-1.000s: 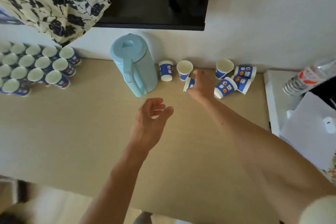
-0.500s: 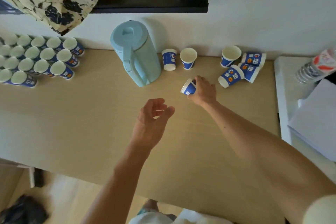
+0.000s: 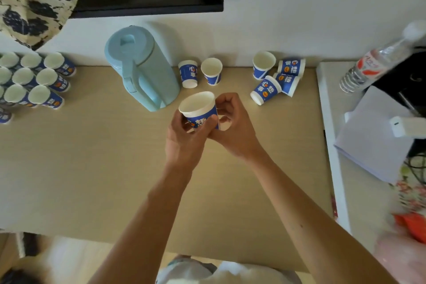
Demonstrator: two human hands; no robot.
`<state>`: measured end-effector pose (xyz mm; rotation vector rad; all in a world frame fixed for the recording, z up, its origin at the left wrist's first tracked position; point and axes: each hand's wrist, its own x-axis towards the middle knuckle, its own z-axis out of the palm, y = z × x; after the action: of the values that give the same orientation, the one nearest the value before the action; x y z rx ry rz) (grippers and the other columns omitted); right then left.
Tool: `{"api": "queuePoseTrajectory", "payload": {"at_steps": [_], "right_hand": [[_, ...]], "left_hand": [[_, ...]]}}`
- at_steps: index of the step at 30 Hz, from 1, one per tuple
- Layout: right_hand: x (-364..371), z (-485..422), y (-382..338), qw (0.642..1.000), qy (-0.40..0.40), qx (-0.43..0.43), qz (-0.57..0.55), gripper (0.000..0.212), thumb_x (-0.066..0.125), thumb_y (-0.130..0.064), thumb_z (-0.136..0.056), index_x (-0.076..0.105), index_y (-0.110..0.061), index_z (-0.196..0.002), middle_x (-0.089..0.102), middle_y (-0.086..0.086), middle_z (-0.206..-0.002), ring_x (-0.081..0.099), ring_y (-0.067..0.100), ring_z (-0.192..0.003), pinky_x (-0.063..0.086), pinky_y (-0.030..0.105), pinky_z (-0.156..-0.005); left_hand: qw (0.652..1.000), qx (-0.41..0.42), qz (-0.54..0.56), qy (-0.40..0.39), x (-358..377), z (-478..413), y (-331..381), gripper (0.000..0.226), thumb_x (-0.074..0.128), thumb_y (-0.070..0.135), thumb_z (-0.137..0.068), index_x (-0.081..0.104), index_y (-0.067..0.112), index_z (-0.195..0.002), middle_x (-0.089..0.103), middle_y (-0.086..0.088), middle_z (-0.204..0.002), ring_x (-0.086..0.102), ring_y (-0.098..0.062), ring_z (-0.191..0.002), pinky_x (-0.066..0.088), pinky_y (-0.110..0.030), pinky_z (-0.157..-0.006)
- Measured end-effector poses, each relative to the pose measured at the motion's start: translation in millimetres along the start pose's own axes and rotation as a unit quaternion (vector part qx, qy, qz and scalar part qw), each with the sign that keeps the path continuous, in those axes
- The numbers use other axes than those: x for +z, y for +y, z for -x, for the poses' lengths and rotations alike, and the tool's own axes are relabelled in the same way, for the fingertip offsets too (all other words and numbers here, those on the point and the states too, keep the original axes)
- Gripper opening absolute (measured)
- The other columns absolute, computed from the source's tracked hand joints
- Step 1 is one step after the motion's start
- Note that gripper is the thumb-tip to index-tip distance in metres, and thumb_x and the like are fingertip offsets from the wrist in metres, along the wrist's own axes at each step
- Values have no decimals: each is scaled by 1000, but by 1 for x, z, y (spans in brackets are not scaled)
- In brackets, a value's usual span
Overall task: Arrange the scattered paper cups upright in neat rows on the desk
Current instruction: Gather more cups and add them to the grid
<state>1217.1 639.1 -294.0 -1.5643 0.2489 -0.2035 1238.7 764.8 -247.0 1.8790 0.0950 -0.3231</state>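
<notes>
Currently my left hand (image 3: 184,143) and right hand (image 3: 232,129) both grip one tapered paper cup (image 3: 198,108), blue print, white inside; smooth pale-wood desk (image 3: 92,157), white wall (image 3: 299,18) far.

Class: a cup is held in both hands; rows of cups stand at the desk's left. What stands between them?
The light blue jug stands just left of the held cup, its near edge close to the straight line to the rows. Nearer the person, nothing visible lies on that stretch of desk.
</notes>
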Motion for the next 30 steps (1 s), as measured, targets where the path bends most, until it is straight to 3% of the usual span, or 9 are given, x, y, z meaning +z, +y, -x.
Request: {"api": "queuePoseTrajectory", "payload": {"at_steps": [5,7,10,13,15,18,23,27,30], "right_hand": [[-32,-3,3,997,-34,53,-41,73,89,-13,-72,47,-19,-131,70,-3,-122,68,17,-110,50,32,-92],[-46,-15,14,984,72,124,-105,62,83,-11,-78,52,-14,-131,72,4,-115,69,19,-104,52,36,-90],[-67,-42,41,918,274,259,-121,55,82,-22,-84,56,-8,-130,70,6,-114,66,20,-100,53,39,-89],[-79,-71,65,875,352,311,-122,66,85,-27,-80,53,-7,-134,64,4,-119,61,17,-100,48,31,-87],[-83,-90,75,865,387,300,-113,66,88,-24,-76,55,-10,-132,68,3,-121,68,14,-99,56,32,-91],[-84,-111,83,842,414,335,-90,80,94,-38,-66,54,-17,-132,67,2,-123,69,19,-106,58,41,-96],[-79,-130,95,823,426,374,-41,96,91,-54,-57,48,-20,-137,58,1,-126,63,21,-110,55,43,-99],[-78,-138,104,822,415,390,-2,84,90,-52,-60,55,-18,-128,62,0,-118,65,19,-100,58,41,-93],[-76,-133,103,833,404,378,-14,63,90,-45,-66,59,-18,-114,58,-9,-89,61,13,-78,59,36,-84]], "left_hand": [[1000,13,-9,12,2,-1,1,42,82,39,-74,65,34,-112,74,21,-94,67,7,-84,48,-7,-67],[1000,3,-8,23,-2,-3,-1,41,84,34,-77,66,32,-114,74,18,-97,66,7,-84,47,-7,-67],[1000,0,-2,31,-6,-3,-4,45,84,36,-74,65,31,-115,74,15,-101,66,6,-85,48,-9,-69],[999,2,5,35,-6,0,-5,50,80,42,-69,65,30,-116,73,15,-101,65,5,-85,50,-10,-70],[999,2,9,36,-6,2,-7,52,80,41,-69,65,29,-118,73,14,-102,66,5,-86,50,-10,-70],[999,3,3,34,-6,7,-11,54,80,40,-69,65,28,-120,74,13,-103,66,4,-86,50,-12,-71],[1000,2,4,31,-12,11,-16,53,80,38,-71,66,26,-120,74,10,-104,67,-3,-89,54,-22,-79],[999,2,10,53,-24,11,-18,53,80,38,-71,66,28,-120,74,14,-101,67,2,-86,51,-15,-72],[998,5,25,65,-33,14,-18,52,80,36,-72,66,26,-121,74,13,-102,68,1,-88,51,-12,-71]]}}
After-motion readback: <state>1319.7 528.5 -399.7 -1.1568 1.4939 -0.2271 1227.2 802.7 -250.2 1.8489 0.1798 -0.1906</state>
